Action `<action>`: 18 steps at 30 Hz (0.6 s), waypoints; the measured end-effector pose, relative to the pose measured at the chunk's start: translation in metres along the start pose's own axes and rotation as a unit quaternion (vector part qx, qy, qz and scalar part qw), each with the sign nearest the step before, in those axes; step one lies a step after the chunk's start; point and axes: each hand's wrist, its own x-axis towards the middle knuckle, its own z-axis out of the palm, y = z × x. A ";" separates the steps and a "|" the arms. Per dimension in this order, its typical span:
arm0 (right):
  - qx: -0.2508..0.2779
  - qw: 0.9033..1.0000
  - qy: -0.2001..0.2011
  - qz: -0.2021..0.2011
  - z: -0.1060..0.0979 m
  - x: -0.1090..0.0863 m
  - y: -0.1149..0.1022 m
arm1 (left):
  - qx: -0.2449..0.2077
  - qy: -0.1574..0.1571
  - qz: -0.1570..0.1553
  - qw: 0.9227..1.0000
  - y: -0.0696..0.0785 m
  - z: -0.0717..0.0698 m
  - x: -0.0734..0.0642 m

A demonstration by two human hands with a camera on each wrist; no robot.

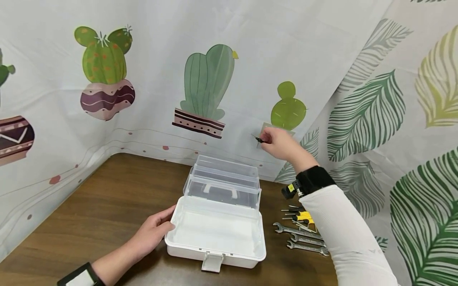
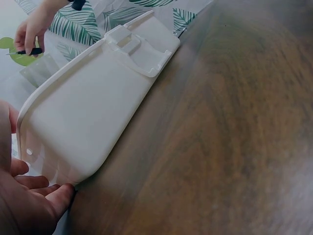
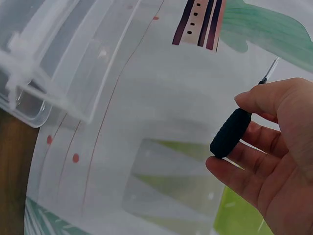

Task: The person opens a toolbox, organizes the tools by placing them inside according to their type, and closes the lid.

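A white toolbox sits on the table with its clear lid raised and folded back. Its latch flap hangs out at the front, and its white base holds nothing that I can see. My left hand grips the box's left end, thumb at the rim; in the left wrist view its fingers bend round the end wall. Up by the wall cloth, right of the lid, my right hand pinches a small screwdriver by its black ribbed handle, its thin shaft pointing away from the palm.
Right of the box lie several open-end wrenches in a row. Beyond them are screwdrivers with yellow handles, partly under the right forearm. A printed cloth with cacti hangs behind the brown table.
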 end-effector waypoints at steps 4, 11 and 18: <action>-0.001 1.000 -0.027 0.002 0.006 0.016 -0.010 | 0.005 0.005 -0.006 1.000 0.000 0.000 0.000; -0.019 0.998 -0.056 -0.011 0.028 0.037 -0.026 | 0.011 0.008 -0.011 1.000 0.000 0.000 -0.001; -0.050 0.995 -0.084 -0.011 0.057 0.051 -0.030 | 0.007 0.009 -0.015 1.000 0.000 0.002 0.000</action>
